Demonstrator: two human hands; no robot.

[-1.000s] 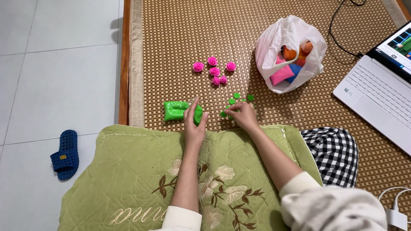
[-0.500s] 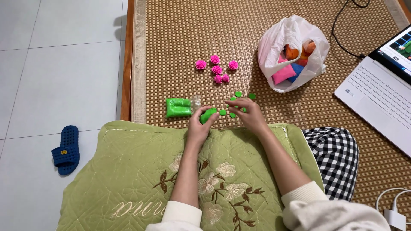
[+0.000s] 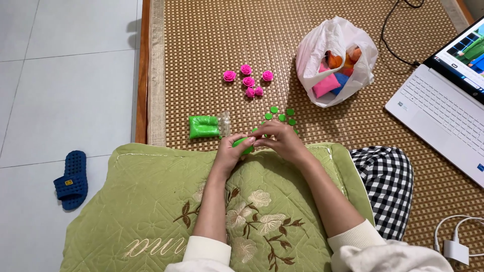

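My left hand (image 3: 230, 151) holds a lump of green clay (image 3: 243, 144) at the far edge of a green quilted cushion (image 3: 151, 201). My right hand (image 3: 281, 140) meets it, fingertips pinching at the same lump. Just beyond the hands lie several small flat green clay discs (image 3: 281, 116) on the woven mat (image 3: 212, 40). A green clay pack in clear wrapping (image 3: 204, 126) lies left of the hands. Farther off sit several pink clay roses (image 3: 248, 80).
A white plastic bag (image 3: 335, 58) with coloured clay packs stands at the back right. An open white laptop (image 3: 446, 111) lies at the right, a black cable (image 3: 398, 30) behind it. A checked cloth (image 3: 385, 184), a white charger (image 3: 456, 247), and a blue slipper (image 3: 70, 179) on the tiled floor.
My left hand has lifted the green lump off the mat and drawn it right, toward me. My right hand left the discs and came in to pinch the lump.
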